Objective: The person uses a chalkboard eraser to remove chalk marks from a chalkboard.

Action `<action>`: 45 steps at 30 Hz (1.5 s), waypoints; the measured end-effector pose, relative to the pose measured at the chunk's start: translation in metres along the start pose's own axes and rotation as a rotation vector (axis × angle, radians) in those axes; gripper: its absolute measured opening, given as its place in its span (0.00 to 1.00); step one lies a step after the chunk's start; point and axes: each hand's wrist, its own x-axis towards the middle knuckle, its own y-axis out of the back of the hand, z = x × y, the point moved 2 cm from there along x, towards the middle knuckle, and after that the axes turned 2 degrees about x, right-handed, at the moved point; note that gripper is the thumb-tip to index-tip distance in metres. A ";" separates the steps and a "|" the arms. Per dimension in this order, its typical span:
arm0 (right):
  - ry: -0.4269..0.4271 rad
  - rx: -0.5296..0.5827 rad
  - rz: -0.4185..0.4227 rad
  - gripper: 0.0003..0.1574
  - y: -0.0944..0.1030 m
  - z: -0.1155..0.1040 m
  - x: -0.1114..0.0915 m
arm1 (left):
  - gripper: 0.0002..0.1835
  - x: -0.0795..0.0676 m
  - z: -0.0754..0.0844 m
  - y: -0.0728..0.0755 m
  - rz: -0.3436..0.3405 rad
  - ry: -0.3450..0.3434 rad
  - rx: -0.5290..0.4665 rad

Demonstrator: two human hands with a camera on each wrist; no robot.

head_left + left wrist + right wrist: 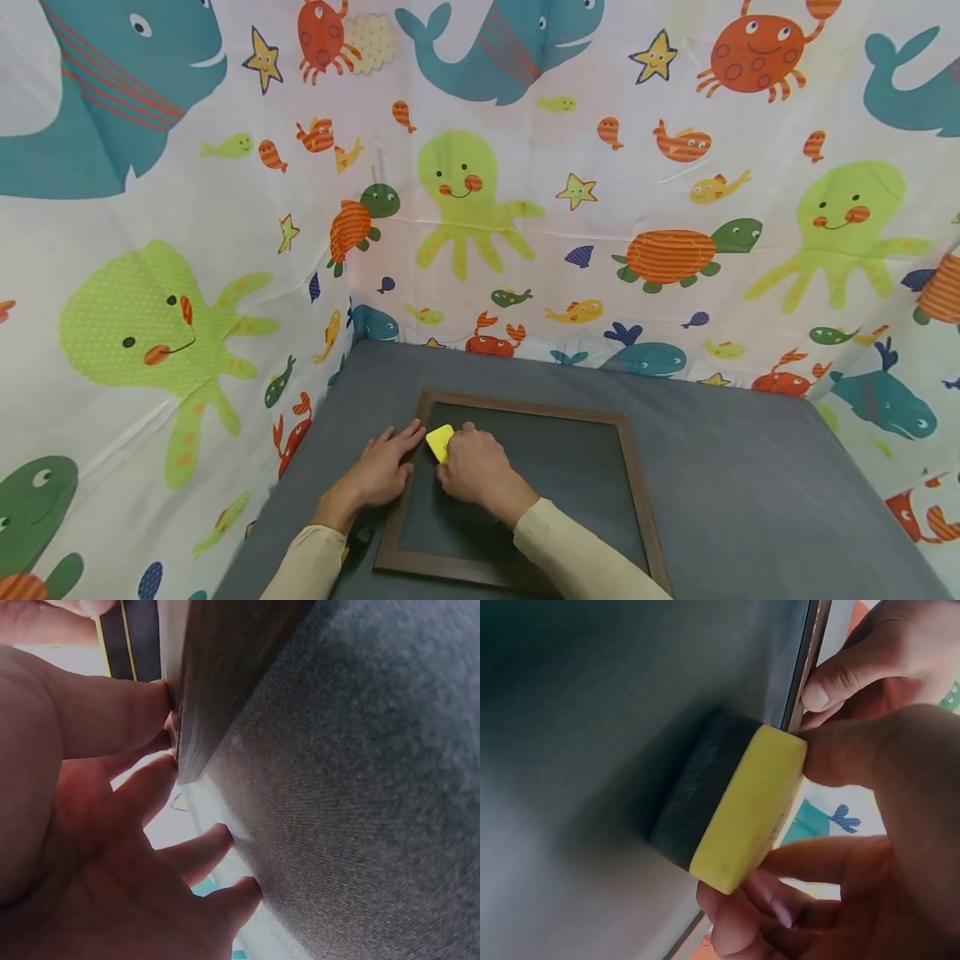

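A small blackboard (540,483) with a brown wooden frame (525,406) lies on the grey tabletop. My right hand (478,467) grips a yellow board eraser (750,810) between thumb and fingers, near the board's upper left part. In the right wrist view, the eraser's dark felt side (701,787) faces the board. At the frame's left edge, my left hand (381,467) touches the wood with its thumb and fingertips. The left wrist view shows its other fingers (199,855) stretched down to the tabletop.
Grey cloth (735,492) covers the table around the board. A curtain (480,308) printed with sea animals rises behind the table and along both sides. A small dark object (362,537) is beside the left wrist.
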 end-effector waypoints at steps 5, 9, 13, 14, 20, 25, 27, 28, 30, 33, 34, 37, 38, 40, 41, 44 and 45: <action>0.066 -0.076 -0.038 0.36 0.004 0.002 -0.003 | 0.36 0.001 0.002 0.002 -0.008 0.000 -0.004; 0.117 -0.157 -0.055 0.36 0.008 0.003 -0.006 | 0.36 0.003 0.003 0.004 -0.013 0.000 0.009; 0.152 -0.200 -0.068 0.36 0.011 0.003 -0.012 | 0.36 0.005 0.005 0.006 -0.019 -0.001 0.020; 0.160 -0.204 -0.072 0.36 0.012 0.003 -0.014 | 0.36 0.005 0.005 0.005 -0.019 -0.001 0.022; 0.204 -0.202 -0.119 0.37 0.018 0.004 -0.025 | 0.36 0.003 0.005 0.005 -0.029 0.004 0.019; 0.227 -0.186 -0.167 0.40 0.018 0.008 -0.033 | 0.36 0.001 0.005 0.004 -0.029 0.004 0.010; 0.238 -0.182 -0.172 0.40 0.018 0.010 -0.037 | 0.36 0.001 0.004 0.004 -0.027 0.002 0.008; 0.245 -0.183 -0.172 0.41 0.018 0.012 -0.039 | 0.36 0.001 0.004 0.004 -0.025 0.001 0.009; 0.253 -0.179 -0.175 0.41 0.020 0.015 -0.044 | 0.36 0.001 0.004 0.004 -0.028 0.000 0.011; 0.254 -0.152 -0.188 0.42 0.022 0.021 -0.052 | 0.36 0.000 0.003 0.003 -0.030 0.002 0.009; 0.252 -0.143 -0.193 0.43 0.022 0.023 -0.054 | 0.36 0.000 0.003 0.003 -0.032 0.003 0.008; 0.249 -0.110 -0.205 0.43 0.024 0.029 -0.060 | 0.36 0.000 0.003 0.003 -0.029 -0.002 0.004; 0.251 -0.101 -0.206 0.43 0.024 0.031 -0.061 | 0.36 0.000 0.003 0.004 -0.029 -0.004 0.005; 0.250 -0.071 -0.208 0.42 0.024 0.036 -0.064 | 0.36 -0.001 0.003 0.004 -0.031 -0.007 0.008; 0.246 -0.049 -0.206 0.42 0.025 0.040 -0.065 | 0.36 -0.001 0.003 0.004 -0.031 -0.009 0.008; 0.235 0.025 -0.167 0.38 0.031 0.055 -0.068 | 0.36 -0.003 0.003 0.004 -0.032 -0.010 0.002; 0.226 0.055 -0.144 0.37 0.035 0.061 -0.069 | 0.36 -0.003 0.003 0.004 -0.030 -0.011 -0.003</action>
